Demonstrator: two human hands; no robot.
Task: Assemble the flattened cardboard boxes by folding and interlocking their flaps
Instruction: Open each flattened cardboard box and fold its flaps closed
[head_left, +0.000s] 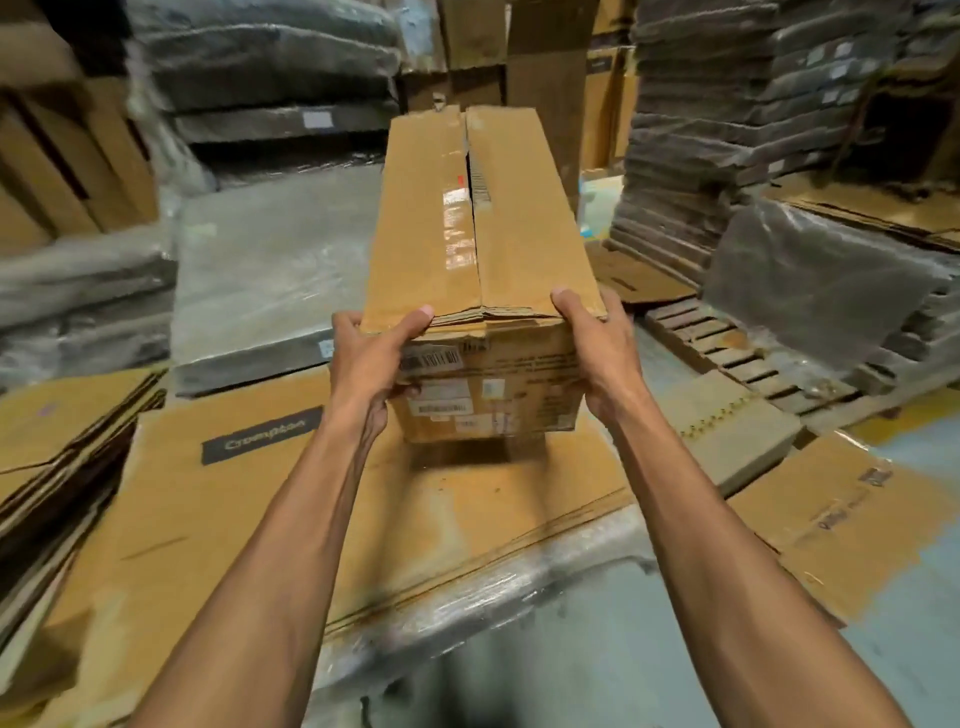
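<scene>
Two bare hands hold a long brown cardboard box by its near end, its length pointing away from the person. The left hand grips the near left corner, thumb lying along the top edge and fingers curled round the side and underneath. The right hand grips the near right corner, thumb on top and fingers wrapped down the right side. The box's two top flaps are folded shut and meet along a middle seam, which gapes a little towards the far end. Shiny clear tape runs down the left flap. White barcode labels cover the near end face. The box is lifted over a stack of flattened brown cardboard sheets bound in clear plastic, and its shadow falls on them. A dark printed strip marks the top sheet. A grey plastic-wrapped bundle lies behind on the left. Loose flat cardboard lies on the floor to the right, near a slatted pallet.
</scene>
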